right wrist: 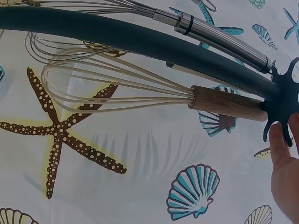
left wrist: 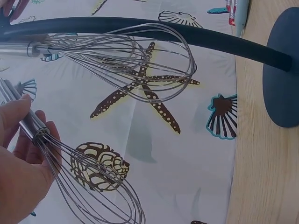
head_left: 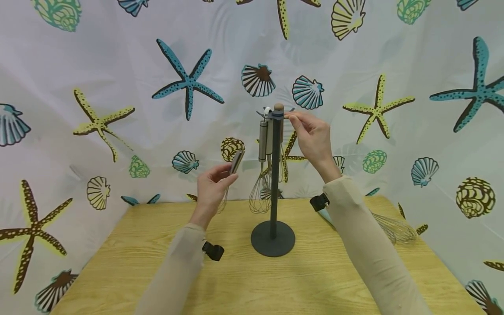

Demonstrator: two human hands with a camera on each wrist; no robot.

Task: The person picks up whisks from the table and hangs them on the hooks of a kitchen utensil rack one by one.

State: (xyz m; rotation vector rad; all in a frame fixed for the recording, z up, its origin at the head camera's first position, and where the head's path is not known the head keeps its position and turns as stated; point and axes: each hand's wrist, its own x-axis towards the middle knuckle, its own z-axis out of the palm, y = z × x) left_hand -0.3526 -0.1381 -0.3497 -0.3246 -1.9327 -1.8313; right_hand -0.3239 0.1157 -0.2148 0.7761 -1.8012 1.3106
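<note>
My left hand [head_left: 212, 186] grips a wire whisk [left wrist: 33, 122] by its steel handle, left of the dark utensil stand [head_left: 275, 183]. The whisk's wire loops point downward, clear of the stand. At the top of the stand, thumb and forefinger of my right hand [head_left: 315, 135] pinch an arm of the hook ring [right wrist: 279, 98]. From that ring hang a steel-handled whisk [head_left: 263, 142], a whisk with a wooden handle [right wrist: 229, 103] and a further pale-handled utensil, partly hidden behind the pole.
The stand's round base [head_left: 261, 240] rests on a wood-grain table [head_left: 244, 280]. Another wire whisk [head_left: 397, 229] lies at the right, partly behind my right sleeve, near a pale blue item [head_left: 326, 217]. A cloth with shells and starfish [head_left: 189, 83] hangs behind the table.
</note>
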